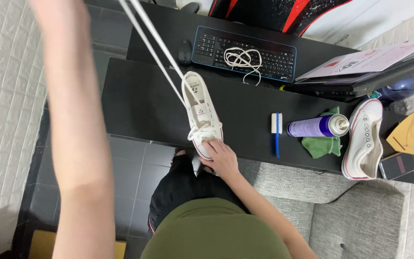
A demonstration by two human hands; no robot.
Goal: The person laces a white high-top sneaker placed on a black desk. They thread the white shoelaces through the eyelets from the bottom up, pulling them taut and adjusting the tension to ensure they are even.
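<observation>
2 lace strands (156,45) rise leftward, seemingly pulled; right hand (221,156) steadies shoe (201,112)

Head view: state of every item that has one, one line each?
Laced sneaker: upright on desk, lace pulled taut upward.
Lace: stretched up toward the raised left arm; the left hand is out of frame.
Right hand: fingers pressing the sneaker's toe.
Second sneaker: lying on desk, unlaced.
Loose lace: bundled on keyboard.
Spray can: lying on its side on green cloth.
Brush: lying flat.
</observation>
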